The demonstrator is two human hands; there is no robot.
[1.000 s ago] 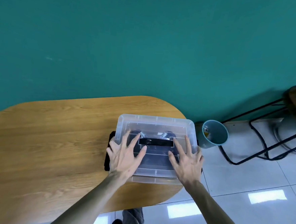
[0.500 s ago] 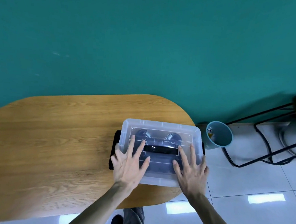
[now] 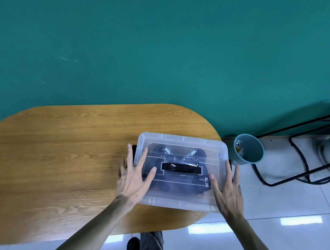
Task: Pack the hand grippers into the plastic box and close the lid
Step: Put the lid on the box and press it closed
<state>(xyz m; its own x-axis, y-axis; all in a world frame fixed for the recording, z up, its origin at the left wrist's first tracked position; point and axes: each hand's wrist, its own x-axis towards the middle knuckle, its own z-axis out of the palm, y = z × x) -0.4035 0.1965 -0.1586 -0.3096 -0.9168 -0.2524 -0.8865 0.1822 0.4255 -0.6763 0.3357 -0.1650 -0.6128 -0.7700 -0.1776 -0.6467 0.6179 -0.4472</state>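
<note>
Head view. Two bare forearms enter from the lower edge, one from 7 o'clock and one from 5 o'clock; no sleeves, no cuffs visible up to the frame border. Left hand (image 3: 135, 178) and right hand (image 3: 227, 193): no gloves, no rings, no watch or wristband on either wrist. Nails short, unpainted as far as the resolution allows. Tendon lines show on the backs of both hands.

At 6 o'clock, below the hands: a trouser leg (image 3: 152, 245), dark grey fabric with soft folds, and just beside it at its 9 o'clock side a black shoe (image 3: 132, 246), rounded toe; laces or markings too small to tell.
</note>
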